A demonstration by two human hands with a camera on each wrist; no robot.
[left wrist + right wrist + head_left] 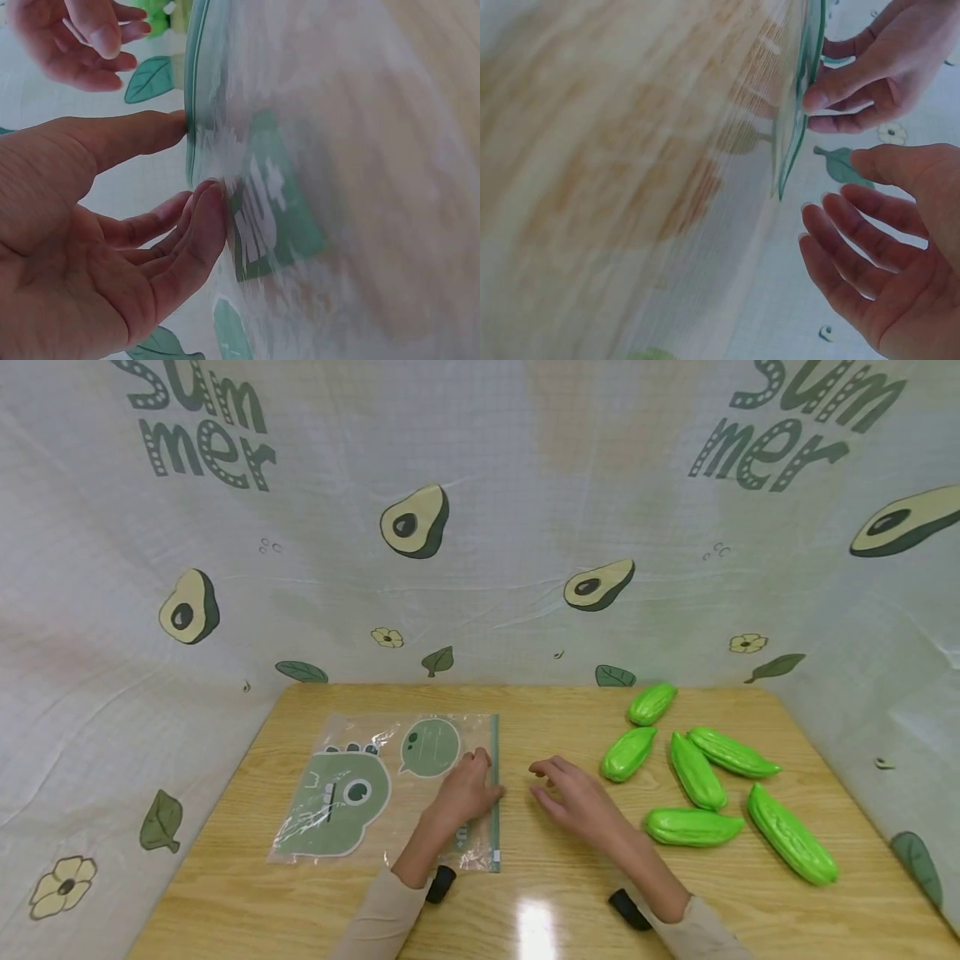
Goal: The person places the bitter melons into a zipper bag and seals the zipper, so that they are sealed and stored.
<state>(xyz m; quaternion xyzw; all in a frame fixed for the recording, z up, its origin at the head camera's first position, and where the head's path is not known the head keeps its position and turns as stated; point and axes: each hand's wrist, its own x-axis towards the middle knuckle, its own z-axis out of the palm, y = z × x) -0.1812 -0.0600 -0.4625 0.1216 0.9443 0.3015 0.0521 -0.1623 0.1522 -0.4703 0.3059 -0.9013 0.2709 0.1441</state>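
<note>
1. Clear plastic forms the bag [427, 752], lying on the table [551, 860] with its green zip strip [495, 735] along the 3 o'clock edge. Clock directions follow the head view, with 12 pointing away from the person.

2. The strip is the relation that matters most: its long axis runs 12 to 6 between the two hands, and the left hand [465, 797] is the nearer one. The bag's printed body spreads from that hand toward 9 and 10 o'clock.

3. The left hand is unclenched, its fingers loosely bent. In the left wrist view its thumb touches the strip and its fingertips meet the plastic, with a gap between thumb and fingers; no firm grasp shows.

4. The right hand [573, 797] is released and holds nothing, its fingers parted and aimed toward 10 o'clock. The strip lies near it, apart, at 9 o'clock.

5. Six green bitter melons [697, 772] lie between 1 and 4 o'clock from the right hand, none touched. The nearest melon [628, 754] sits at 2 o'clock, its long axis leaning 1 to 7.
</note>
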